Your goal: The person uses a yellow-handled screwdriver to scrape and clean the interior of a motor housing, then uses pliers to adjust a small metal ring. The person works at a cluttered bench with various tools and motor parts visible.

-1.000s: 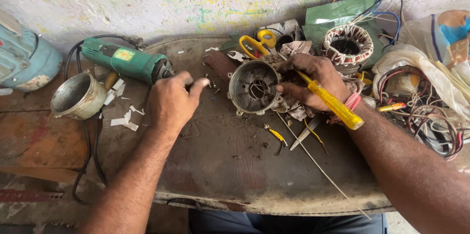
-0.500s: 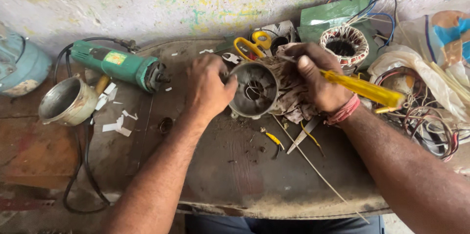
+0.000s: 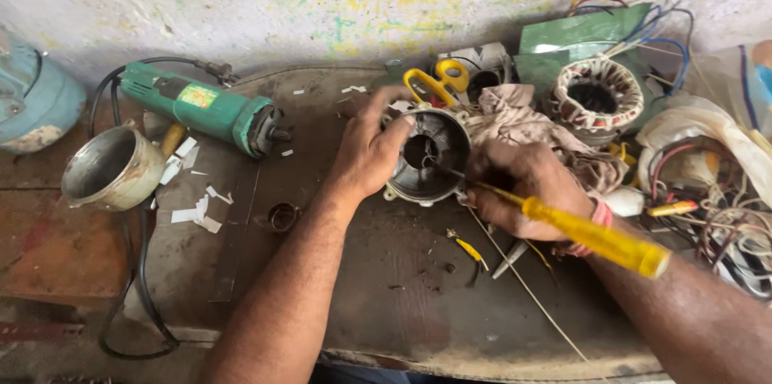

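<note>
Head view: one round motor housing [image 3: 426,157] on the dark bench [image 3: 362,303], mid-frame. Left hand [image 3: 368,151] grips its left rim, fingers curled over the edge. Right hand [image 3: 527,191] is clenched on one yellow-handled screwdriver [image 3: 591,235], tip inside the housing. Also: one green angle grinder [image 3: 205,109], one metal cup [image 3: 112,168], one stator winding [image 3: 597,94], one pair of yellow scissors [image 3: 438,82], one rag [image 3: 523,127].

Worn, dark metal table [image 3: 386,328] set against a paint-flecked wall. Lying on it: green angle grinder [image 3: 205,110] at left rear; paper scraps [image 3: 193,211] beside it; motor housing [image 3: 426,157] at centre; yellow scissors [image 3: 434,82], rag [image 3: 523,123] and stator [image 3: 595,96] behind; wire tangle [image 3: 716,215] at right.
</note>
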